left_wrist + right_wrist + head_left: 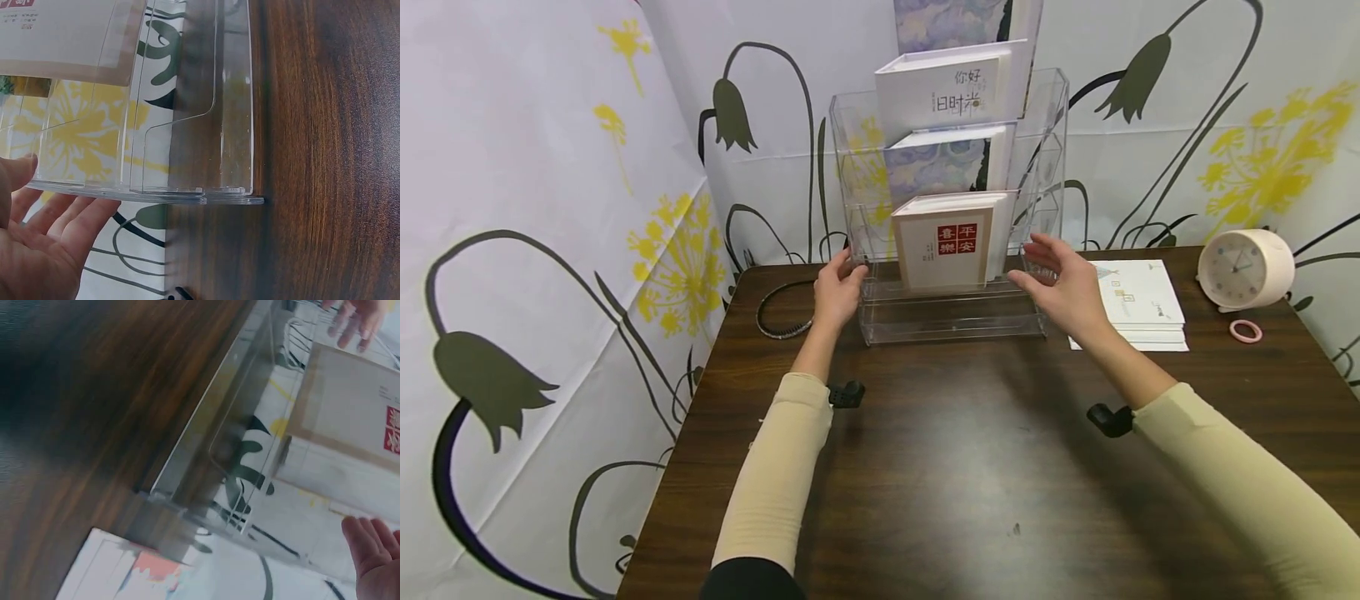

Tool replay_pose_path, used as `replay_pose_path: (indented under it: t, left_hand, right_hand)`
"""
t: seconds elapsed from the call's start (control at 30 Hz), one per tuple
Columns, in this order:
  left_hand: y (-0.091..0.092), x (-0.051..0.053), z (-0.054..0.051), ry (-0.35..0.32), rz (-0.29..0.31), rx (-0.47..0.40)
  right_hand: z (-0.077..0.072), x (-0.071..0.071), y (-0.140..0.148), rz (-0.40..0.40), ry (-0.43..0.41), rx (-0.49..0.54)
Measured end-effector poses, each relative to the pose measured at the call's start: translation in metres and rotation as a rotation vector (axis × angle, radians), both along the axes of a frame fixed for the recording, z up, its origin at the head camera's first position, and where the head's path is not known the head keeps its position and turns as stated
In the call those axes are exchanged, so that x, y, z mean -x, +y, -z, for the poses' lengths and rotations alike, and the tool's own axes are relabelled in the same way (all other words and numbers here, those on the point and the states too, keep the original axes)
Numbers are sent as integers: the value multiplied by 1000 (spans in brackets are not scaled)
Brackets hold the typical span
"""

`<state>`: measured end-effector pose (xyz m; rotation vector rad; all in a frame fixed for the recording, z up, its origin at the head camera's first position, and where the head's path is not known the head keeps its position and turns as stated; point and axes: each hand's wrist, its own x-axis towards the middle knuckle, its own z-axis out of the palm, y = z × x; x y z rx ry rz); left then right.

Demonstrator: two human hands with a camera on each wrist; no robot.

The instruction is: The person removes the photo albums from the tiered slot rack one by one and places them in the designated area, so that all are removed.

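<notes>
A clear acrylic display rack stands upright at the back of the table, with tiers of cards or thin books inside. The lowest is a beige-edged card box with red squares; above it sit a purple watercolour one and a white one. My left hand holds the rack's left side panel, thumb on the inner side and fingers outside, as the left wrist view shows. By the rack's right side, my right hand is spread, thumb apart from the fingers; whether it touches the panel I cannot tell.
Right of the rack lies a stack of white cards. A round clock and a pink ring are farther right. Left of the rack is a dark coiled band. A patterned cloth hangs behind the wooden table.
</notes>
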<state>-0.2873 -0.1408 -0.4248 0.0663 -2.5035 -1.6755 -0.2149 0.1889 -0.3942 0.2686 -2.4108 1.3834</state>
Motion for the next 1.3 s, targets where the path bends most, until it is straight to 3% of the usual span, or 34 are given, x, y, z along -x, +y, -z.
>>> replay_pose_path:
  t: [0.27, 0.53, 0.7, 1.0, 1.3]
  left_hand:
    - [0, 1, 2, 0, -3, -2]
    - [-1, 0, 1, 3, -6, -9]
    - [-1, -1, 0, -3, -6, -33]
    - [0, 0, 1, -2, 6, -31]
    - [0, 1, 1, 1, 4, -14]
  right_hand:
    - [-4, 28, -23, 18, -56, -19]
    - [-4, 44, -32, 34, -55, -34]
    - [-3, 49, -33, 40, -58, -39]
    - [1, 52, -31, 11, -189, 8]
    - [9, 54, -28, -25, -180, 92]
